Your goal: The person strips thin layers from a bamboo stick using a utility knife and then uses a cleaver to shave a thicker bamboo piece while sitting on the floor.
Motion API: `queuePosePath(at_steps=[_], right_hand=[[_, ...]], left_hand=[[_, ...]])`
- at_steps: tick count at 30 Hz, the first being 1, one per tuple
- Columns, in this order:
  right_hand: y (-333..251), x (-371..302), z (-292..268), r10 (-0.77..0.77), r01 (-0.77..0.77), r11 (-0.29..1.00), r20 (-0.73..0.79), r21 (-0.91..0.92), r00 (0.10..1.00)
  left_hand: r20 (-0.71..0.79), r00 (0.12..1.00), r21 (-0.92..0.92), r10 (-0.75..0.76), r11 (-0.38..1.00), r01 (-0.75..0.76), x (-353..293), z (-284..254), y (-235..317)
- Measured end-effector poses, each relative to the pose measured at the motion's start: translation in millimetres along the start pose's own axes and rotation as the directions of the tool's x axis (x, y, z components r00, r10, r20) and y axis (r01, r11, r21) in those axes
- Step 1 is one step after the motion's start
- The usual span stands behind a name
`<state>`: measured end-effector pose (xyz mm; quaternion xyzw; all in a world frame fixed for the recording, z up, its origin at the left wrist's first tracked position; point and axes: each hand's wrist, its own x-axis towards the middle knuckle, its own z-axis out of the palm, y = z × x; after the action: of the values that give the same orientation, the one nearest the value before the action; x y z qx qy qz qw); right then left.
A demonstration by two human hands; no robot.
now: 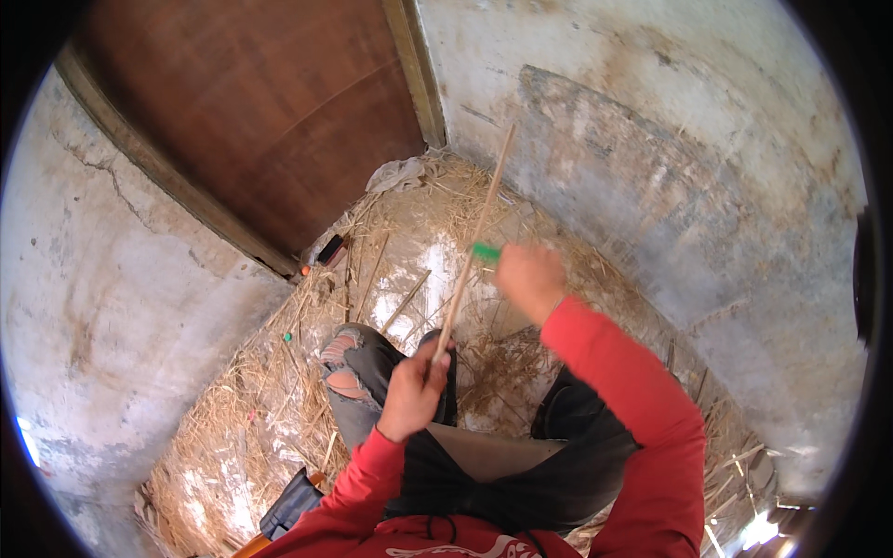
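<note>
A long, thin wooden stick rises at a slant in front of me, its lower end in the closed fingers of my left hand above my left knee. My right hand is closed around a small green tool, which sits at the right side of the stick about midway along it. Most of the tool is covered by my fingers, so its kind cannot be made out. Whether it touches the stick is not clear from here.
Straw and wood shavings litter the floor around my folded legs. A black object lies by the brown door. A pale cloth is in the far corner. At lower left lies a dark pouch-like thing. Stained walls close in both sides.
</note>
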<state>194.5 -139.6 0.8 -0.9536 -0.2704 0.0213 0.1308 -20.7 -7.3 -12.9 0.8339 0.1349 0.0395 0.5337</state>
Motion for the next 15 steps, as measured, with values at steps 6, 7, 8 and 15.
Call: queuePosePath(at_steps=[6, 7, 8, 15], right_hand=[[124.2, 54.3, -14.5, 0.31, -0.309, 0.95, -0.186, 0.032, 0.933], [142.1, 56.5, -14.8, 0.346, -0.343, 0.938, -0.23, 0.055, 0.909], [159.2, 55.4, -15.6, 0.389, -0.384, 0.921, -0.227, 0.065, 0.893], [193.6, 58.2, -22.4, 0.399, -0.306, 0.844, -0.136, 0.44, 0.907]], left_hand=[[0.237, 0.96, -0.168, -0.147, 0.967, 0.19, -67.2, 2.5, -3.2], [0.244, 0.962, -0.139, -0.122, 0.977, 0.159, -77.6, -2.3, -9.5], [0.258, 0.961, -0.11, -0.098, 0.985, 0.13, -86.1, -9.0, -15.7], [0.215, 0.955, -0.201, -0.202, 0.948, 0.246, -79.7, -39.5, -14.2]])
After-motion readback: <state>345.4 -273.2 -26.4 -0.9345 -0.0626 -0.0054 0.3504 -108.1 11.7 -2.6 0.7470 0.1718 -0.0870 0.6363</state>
